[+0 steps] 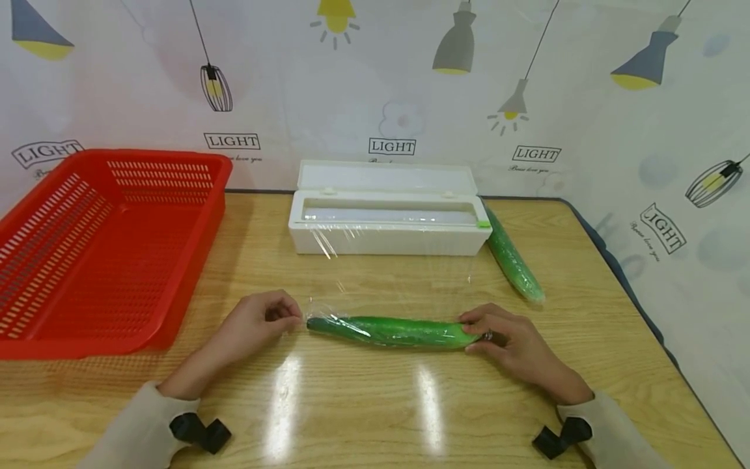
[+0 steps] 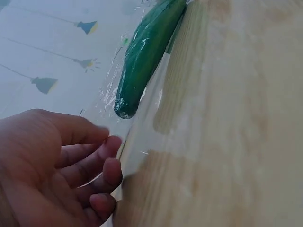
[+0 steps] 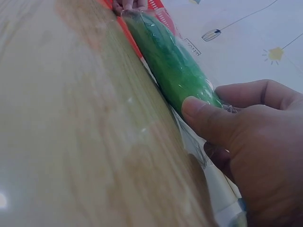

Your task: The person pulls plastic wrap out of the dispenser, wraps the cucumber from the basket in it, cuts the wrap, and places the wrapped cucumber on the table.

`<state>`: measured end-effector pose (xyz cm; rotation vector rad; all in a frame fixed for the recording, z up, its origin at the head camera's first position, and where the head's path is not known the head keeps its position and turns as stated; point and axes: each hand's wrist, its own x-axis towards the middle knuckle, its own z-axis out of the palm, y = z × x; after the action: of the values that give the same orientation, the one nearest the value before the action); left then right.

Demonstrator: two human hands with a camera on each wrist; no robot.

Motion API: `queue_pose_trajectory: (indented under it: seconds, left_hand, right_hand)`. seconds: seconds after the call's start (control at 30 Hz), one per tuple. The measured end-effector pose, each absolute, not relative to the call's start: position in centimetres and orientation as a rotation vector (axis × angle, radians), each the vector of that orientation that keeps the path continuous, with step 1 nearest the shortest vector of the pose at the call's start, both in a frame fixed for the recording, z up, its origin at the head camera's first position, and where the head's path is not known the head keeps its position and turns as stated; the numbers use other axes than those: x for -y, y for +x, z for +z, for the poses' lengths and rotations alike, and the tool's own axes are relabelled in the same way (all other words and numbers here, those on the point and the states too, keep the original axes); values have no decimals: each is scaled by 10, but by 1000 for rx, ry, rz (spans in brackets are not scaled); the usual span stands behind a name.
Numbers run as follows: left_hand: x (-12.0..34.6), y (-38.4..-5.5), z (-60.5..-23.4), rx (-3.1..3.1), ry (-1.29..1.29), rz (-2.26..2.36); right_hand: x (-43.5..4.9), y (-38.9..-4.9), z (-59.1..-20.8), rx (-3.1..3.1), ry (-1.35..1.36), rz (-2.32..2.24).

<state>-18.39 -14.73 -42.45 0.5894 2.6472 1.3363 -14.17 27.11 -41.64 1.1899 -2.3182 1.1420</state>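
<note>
From my remote seat, the head view shows a long green cucumber wrapped in clear film [image 1: 387,331] lying crosswise on the pale wood-grain table [image 1: 351,404], between the person's two hands. The right hand [image 1: 518,342] pinches its right end, thumb on the near side, forefinger on the far side. The left hand [image 1: 258,322] sits just beyond its dark left end, thumb and forefinger pinching the edge of the transparent plastic sheet [image 1: 389,280]. I see that sheet run back to the white oblong dispenser box [image 1: 387,195], lid raised. A second green cucumber [image 1: 512,257] lies against the box's right end; the red slotted plastic basket [image 1: 193,280] stands at left.
</note>
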Motion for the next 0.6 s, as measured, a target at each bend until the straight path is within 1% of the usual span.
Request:
queue_pose_trajectory:
  seconds: [0.07,0.1,0.17,0.3,0.5,0.53,0.6]
  left_hand:
    - [144,-182,-421,-2713,606,1357]
    - [142,-180,-419,-2752,653,1367]
    - [136,-178,-415,-2815,814,1377]
    - [125,-176,-412,-2898,1215,1275]
    - [125,-179,-414,-2879,1756,1211]
    - [125,-179,-413,-2858,1830,1201]
    - [124,-179,-413,-2833,1887,1166]
  right_hand:
    - [-271,-142,-416,2317,1194,1149]
    - [-272,-142,-416,2316,1196,1153]
    - [-272,-142,-417,2317,1194,1160]
    - [-273,-142,-416,2316,1194,1176]
    - [-272,-144,-417,2306,1210,1186]
    - [-272,-144,-417,2315,1205,1186]
    - [-272,-143,-417,2319,1201,1181]
